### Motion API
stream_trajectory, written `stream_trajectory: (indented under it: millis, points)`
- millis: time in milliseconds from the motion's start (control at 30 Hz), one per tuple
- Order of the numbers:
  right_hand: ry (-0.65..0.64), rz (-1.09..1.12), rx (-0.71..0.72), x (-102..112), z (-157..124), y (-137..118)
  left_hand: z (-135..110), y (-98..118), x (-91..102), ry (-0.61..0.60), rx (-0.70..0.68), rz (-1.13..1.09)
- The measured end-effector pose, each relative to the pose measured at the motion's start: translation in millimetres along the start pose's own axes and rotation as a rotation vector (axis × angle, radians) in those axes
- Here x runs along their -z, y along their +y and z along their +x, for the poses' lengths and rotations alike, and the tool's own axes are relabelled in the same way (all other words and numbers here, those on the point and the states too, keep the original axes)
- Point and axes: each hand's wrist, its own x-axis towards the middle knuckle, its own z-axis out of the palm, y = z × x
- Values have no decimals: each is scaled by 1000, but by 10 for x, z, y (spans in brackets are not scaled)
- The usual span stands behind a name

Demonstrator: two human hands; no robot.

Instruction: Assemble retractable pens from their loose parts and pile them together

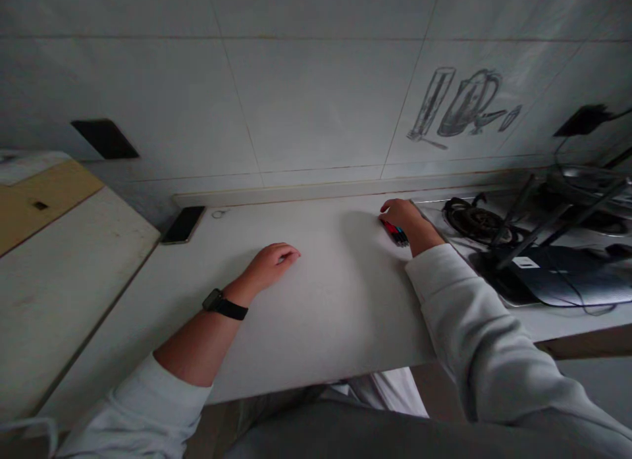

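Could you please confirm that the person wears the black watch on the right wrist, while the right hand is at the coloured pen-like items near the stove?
Not quite: the head view shows the black watch on the left wrist. The right hand is indeed at the coloured pen-like items near the stove.

From the person's head, the single camera looks forward and down at the nearby desk, with the torso along the bottom edge and the tiled wall across the top.
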Motion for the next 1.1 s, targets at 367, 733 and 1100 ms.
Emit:
stream_trajectory:
  millis: [367,733,1100]
  points:
    - [275,300,330,897,-683,-900,3,93,-2,71,22,-10]
    - [-28,509,611,262,-1250,-1374,-1,196,12,13,30,-40]
    - [-152,475,731,-442,-1077,-1313,15,152,-22,-73,8,-12]
